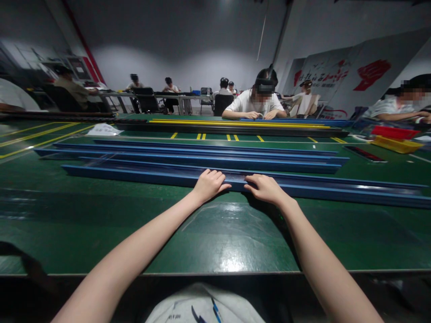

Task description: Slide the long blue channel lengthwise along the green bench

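A long blue channel rail (141, 176) lies across the green table (101, 224), nearest to me. My left hand (209, 184) rests on its near edge, fingers curled over the rim. My right hand (264, 187) grips the same rail a little to the right, fingers bent over the edge. Both hands sit close together near the rail's middle. Behind it lie several more blue rails (202, 157), parallel to the first.
Yellow and black rails (235, 123) lie at the far side, where a person (254, 103) sits working. Red and yellow trays (395, 139) stand at right, beside another seated person (397, 107). White paper (104, 130) lies at far left. More people sit at back tables.
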Tool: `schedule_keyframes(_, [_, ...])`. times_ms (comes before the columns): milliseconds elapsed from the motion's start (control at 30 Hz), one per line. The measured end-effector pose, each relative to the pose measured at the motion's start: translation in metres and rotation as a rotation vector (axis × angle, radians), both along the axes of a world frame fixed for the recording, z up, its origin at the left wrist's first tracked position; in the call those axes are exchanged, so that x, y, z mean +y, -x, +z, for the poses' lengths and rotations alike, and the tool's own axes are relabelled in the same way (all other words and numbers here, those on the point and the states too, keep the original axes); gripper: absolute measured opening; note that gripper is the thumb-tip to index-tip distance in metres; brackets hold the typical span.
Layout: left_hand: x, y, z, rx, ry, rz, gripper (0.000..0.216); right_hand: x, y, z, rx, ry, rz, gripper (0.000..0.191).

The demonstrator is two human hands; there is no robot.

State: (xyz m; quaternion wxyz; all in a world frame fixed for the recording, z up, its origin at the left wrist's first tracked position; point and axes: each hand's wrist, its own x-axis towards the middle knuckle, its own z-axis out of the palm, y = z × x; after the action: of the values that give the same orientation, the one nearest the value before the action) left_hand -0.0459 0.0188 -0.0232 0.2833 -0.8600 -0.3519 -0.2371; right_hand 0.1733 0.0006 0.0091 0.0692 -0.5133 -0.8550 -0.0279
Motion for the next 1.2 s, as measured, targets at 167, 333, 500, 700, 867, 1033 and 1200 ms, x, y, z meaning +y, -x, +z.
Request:
schedule_keyframes(167, [0.0008,0.0005,-0.0004,-0.005,0.013,-0.012,0.040,0.0003,0.0011,-0.0004,-0.002,-0.001,0.003,0.028])
schedule_keyframes(333, [0.0011,0.0004,-0.0014,-0.005,-0.001,-0.017,0.040,0.0003,0.0014,-0.0009,0.003,0.000,0.003,0.028])
schedule_keyframes(500, [0.0013,0.0003,-0.0019,-0.005,0.003,-0.011,0.039,-0.0012,0.0020,-0.0004,0.008,0.009,0.003,0.027])
schedule_keyframes(700, [0.0016,0.0007,-0.0015,-0.010,0.020,-0.008,0.040,-0.0012,0.0029,0.0012,0.015,0.022,0.007,0.027])
schedule_keyframes(867, [0.0006,0.0006,-0.0010,-0.018,0.041,-0.011,0.040,-0.0009,0.0032,0.0009,0.012,0.026,0.014,0.028])
schedule_keyframes(1033, [0.0002,0.0005,-0.0011,-0.030,0.047,-0.012,0.040,-0.0027,0.0038,0.0013,0.023,0.025,0.024,0.033])
schedule_keyframes(1200, [0.0005,0.0009,-0.0012,-0.035,0.082,-0.015,0.039,-0.0034,0.0037,0.0021,0.054,0.026,0.040,0.035])
